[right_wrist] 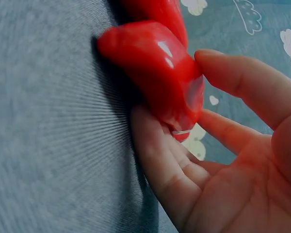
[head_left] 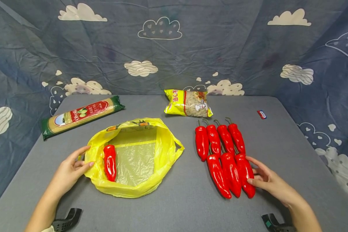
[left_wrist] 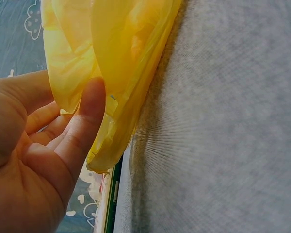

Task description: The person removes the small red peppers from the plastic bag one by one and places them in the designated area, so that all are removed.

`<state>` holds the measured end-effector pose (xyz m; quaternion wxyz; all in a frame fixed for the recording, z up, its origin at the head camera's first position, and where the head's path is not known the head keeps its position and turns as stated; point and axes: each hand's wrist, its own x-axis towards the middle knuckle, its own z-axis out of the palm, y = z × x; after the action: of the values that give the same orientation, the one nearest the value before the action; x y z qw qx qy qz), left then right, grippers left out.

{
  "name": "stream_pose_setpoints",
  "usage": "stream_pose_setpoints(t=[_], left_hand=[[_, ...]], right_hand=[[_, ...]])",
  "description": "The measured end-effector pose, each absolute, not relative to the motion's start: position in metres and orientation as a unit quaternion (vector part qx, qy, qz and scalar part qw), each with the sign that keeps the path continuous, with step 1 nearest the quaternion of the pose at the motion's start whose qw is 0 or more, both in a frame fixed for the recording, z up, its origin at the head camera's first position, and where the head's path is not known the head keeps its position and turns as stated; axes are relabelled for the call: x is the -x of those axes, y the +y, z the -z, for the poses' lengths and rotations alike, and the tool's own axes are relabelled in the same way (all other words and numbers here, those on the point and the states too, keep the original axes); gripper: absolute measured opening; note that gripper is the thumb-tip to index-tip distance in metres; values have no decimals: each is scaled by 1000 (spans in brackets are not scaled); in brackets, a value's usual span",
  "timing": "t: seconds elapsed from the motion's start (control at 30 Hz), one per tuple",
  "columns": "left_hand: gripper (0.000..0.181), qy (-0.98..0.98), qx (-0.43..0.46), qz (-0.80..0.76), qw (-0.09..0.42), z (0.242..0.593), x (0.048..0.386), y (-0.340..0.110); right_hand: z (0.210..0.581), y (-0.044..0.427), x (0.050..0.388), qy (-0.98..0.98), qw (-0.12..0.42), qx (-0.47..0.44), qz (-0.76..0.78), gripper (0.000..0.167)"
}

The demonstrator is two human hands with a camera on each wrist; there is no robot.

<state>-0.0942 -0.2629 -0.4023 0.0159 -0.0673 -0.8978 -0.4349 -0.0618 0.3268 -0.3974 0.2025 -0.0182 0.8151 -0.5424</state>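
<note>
A yellow plastic bag (head_left: 165, 167) lies with its mouth wide open, one red chili pepper (head_left: 110, 162) inside at its left. My left hand (head_left: 72, 169) pinches the bag's left rim between thumb and fingers; the left wrist view shows the thumb against the yellow film (left_wrist: 121, 58). To the right, several glossy red peppers (head_left: 214, 137) lie in two rows, green stems pointing away. My right hand (head_left: 268, 180) holds the rightmost pepper of the near row (head_left: 245, 175). In the right wrist view its thumb and fingers sit around that pepper (right_wrist: 155, 68), which still lies among the others.
A long spaghetti packet (head_left: 82, 116) with green ends lies slanted at the back left. Behind the peppers stands a yellow pasta bag (head_left: 188, 103) near the cloud-printed curtain (head_left: 162, 48). A small label (head_left: 261, 114) is on the grey table (head_left: 174, 212) at the back right.
</note>
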Motion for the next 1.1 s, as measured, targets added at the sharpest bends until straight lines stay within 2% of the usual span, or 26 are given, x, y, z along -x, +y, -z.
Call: stream_pose_setpoints(t=[0.23, 0.43, 0.57, 0.67, 0.87, 1.1], left_hand=[[57, -898, 67, 435, 17, 403, 93, -263], [58, -895, 63, 442, 11, 404, 95, -263], [59, -893, 64, 446, 13, 404, 96, -264], [58, -893, 66, 445, 14, 404, 95, -263], [57, -893, 66, 444, 14, 403, 96, -262], [59, -893, 65, 446, 17, 403, 96, -263]], right_hand=[[393, 325, 62, 845, 167, 4, 509, 68], [370, 305, 60, 879, 45, 40, 473, 60], [345, 271, 66, 851, -36, 120, 510, 59], [327, 240, 77, 807, -66, 194, 554, 61], [309, 172, 103, 746, -49, 285, 600, 59], [328, 91, 124, 701, 16, 326, 634, 54]])
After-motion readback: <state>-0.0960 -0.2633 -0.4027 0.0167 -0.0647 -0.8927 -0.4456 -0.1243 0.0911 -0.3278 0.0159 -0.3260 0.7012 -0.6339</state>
